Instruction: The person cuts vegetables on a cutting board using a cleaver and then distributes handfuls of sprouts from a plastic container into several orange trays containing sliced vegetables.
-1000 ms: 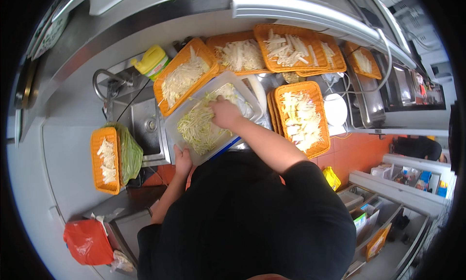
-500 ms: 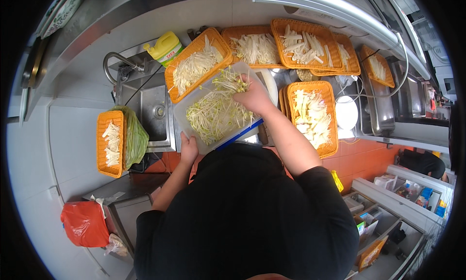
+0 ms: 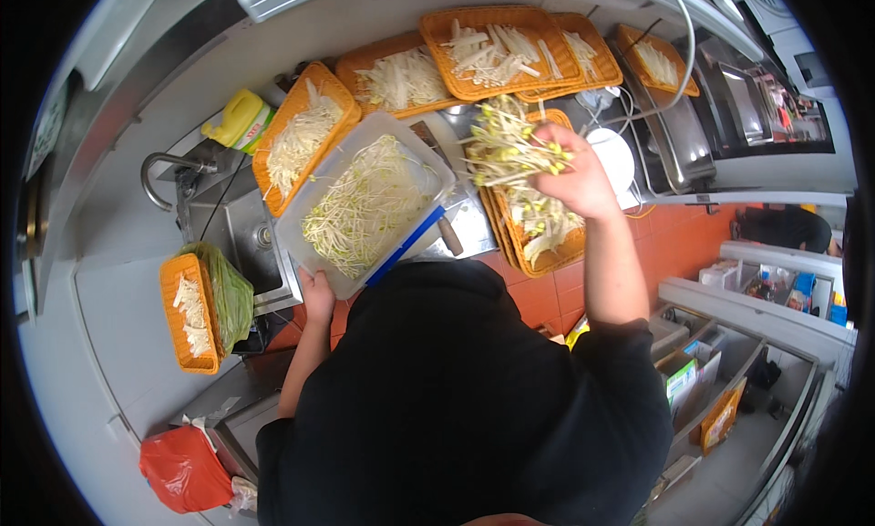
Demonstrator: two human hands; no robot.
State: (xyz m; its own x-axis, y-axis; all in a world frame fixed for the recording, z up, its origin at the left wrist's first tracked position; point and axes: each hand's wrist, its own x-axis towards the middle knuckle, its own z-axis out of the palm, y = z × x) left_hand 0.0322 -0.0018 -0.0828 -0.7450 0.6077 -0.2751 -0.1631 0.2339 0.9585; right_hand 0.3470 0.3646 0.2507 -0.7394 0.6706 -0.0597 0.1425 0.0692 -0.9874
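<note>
A clump of bean sprouts (image 3: pixel 510 148) with yellow-green tips is gripped in my right hand (image 3: pixel 576 175), raised over the near right orange basket (image 3: pixel 572 252), which holds pale cut strips. With my left hand (image 3: pixel 316 295) I hold the near left corner of a clear plastic tub (image 3: pixel 424 152) with a blue edge. More bean sprouts (image 3: pixel 360 211) lie loose in the tub, which rests tilted across the counter in front of me. The clump and my hand hide part of the basket below.
Several orange baskets of pale strips line the back, one of them (image 3: pixel 501 52) overlapping its neighbours. At left are a steel sink (image 3: pixel 241 252), a yellow jug (image 3: pixel 239 120) and another basket (image 3: pixel 190 314) beside a green bag (image 3: pixel 228 298). A knife handle (image 3: pixel 449 237) shows by the tub.
My right hand has lifted the sprouts out of the tub and carried them right, over the near right basket. My left hand still holds the tub. The whole view has shifted.
</note>
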